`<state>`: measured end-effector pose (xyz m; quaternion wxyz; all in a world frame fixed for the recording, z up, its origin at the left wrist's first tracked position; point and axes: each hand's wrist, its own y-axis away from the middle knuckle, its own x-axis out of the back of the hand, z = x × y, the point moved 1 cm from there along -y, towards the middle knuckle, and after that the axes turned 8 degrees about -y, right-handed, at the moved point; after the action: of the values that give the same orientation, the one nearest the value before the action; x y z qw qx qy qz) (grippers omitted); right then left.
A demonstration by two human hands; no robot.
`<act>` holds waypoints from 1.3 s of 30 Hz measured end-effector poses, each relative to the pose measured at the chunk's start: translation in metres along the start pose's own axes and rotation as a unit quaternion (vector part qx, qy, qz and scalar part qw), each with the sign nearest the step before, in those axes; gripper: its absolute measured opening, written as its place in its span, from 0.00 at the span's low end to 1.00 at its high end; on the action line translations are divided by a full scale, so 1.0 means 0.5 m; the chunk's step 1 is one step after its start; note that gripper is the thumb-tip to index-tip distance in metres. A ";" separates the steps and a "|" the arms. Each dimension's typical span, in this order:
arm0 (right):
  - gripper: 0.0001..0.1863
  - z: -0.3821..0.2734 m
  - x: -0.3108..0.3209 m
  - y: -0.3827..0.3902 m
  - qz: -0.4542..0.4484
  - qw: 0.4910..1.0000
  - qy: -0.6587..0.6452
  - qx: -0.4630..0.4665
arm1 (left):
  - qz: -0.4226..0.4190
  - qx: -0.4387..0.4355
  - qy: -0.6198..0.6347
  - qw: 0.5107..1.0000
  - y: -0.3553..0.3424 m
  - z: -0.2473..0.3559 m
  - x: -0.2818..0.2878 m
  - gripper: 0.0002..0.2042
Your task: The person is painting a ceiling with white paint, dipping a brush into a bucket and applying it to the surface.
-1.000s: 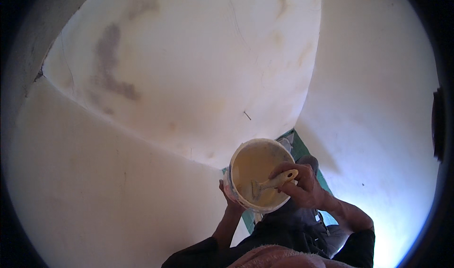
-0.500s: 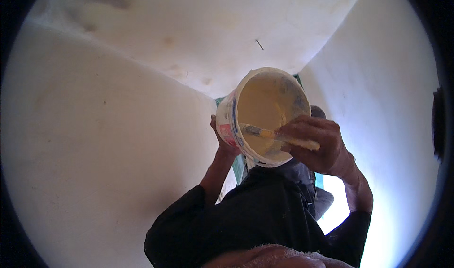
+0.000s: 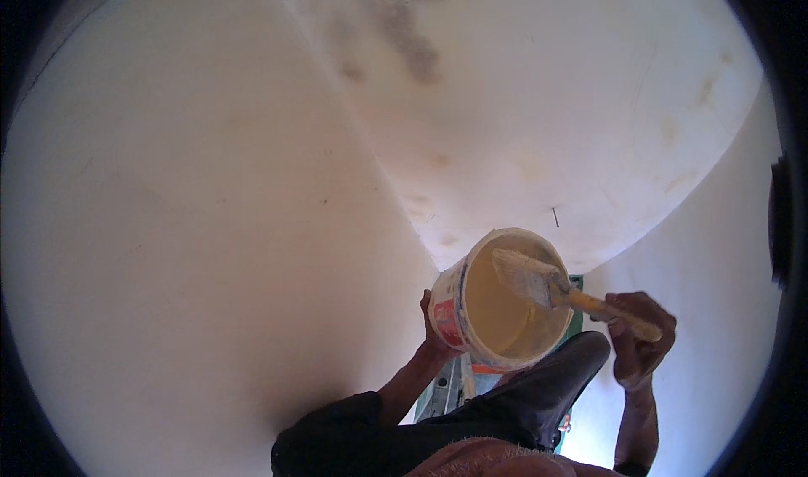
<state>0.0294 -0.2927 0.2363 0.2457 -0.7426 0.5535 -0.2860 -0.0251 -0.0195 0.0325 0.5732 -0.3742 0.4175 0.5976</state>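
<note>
A white plastic bucket [image 3: 448,321] with a red label patch is tilted so that its mouth shows. Cream-coloured liquid, apparently paint, [image 3: 497,321] lies inside it. My left hand [image 3: 433,330] supports the bucket from its left side, fingers against the wall; part of that hand is hidden behind it. In my right hand [image 3: 641,334] is a paintbrush [image 3: 557,290], gripped by its yellowish wooden handle. Its wide bristles, coated pale, are over the bucket's mouth and point up to the left. Whether they touch the inner wall I cannot tell.
Pale walls [image 3: 210,224] stand close on both sides. The surface between them [image 3: 522,123] has dark stains and a thin nail [image 3: 555,217] sticking out. Below the bucket are my bent knee [image 3: 585,355] and a metal ladder-like frame [image 3: 439,393].
The view has turned, so the bucket appears lower and further right. My right hand has drawn back from the rim, and the brush's bristles have come up out of the bucket's depth.
</note>
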 end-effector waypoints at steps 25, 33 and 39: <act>0.13 0.064 -0.085 -0.097 -0.139 0.986 0.090 -0.007 | -0.085 -0.070 0.125 0.986 -0.049 -0.023 0.055 0.41; 0.15 -0.016 0.039 -0.233 -0.002 0.992 -0.125 0.014 | -0.036 -0.086 0.053 0.994 -0.042 -0.039 -0.048 0.41; 0.15 -0.074 -0.054 -0.552 0.025 0.957 -0.284 0.052 | -0.060 -0.082 0.044 0.994 -0.031 -0.020 -0.107 0.41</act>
<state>0.1856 -0.1947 0.4467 0.4384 -0.7654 0.4633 -0.0854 -0.0067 -0.0486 0.0774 0.5566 -0.4703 0.3690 0.5770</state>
